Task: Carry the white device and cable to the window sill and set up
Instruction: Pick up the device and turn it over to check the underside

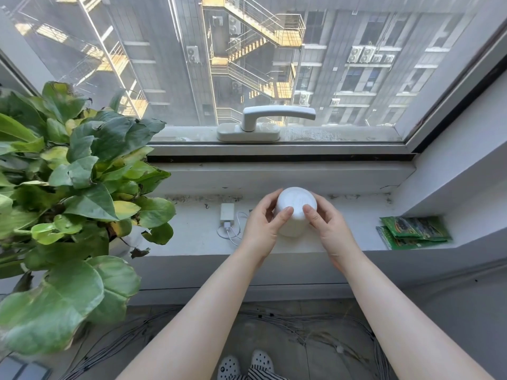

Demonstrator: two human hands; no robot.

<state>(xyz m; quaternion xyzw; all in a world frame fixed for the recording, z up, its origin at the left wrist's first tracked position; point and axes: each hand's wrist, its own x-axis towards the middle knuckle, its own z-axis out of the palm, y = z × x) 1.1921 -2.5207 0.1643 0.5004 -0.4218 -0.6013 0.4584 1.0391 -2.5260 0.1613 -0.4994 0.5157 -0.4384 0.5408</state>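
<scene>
**White device set down on the sill, both hands around it**

The white device [295, 212] stands upright on the window sill [351, 229], just below the window handle [274, 116]. The left hand [262, 224] and the right hand [327, 229] both clasp its smooth rounded body — thumbs in front. It looks light, rigid and a little slippery, so holding it at the sides is safest. Left of the device lie the white adapter [227, 213] and the cable [233, 231] — thin and floppy.

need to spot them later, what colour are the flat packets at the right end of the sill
Green, with darker printed pictures; the stacked flat foil packets show best in the head view, on the white window sill.
</scene>
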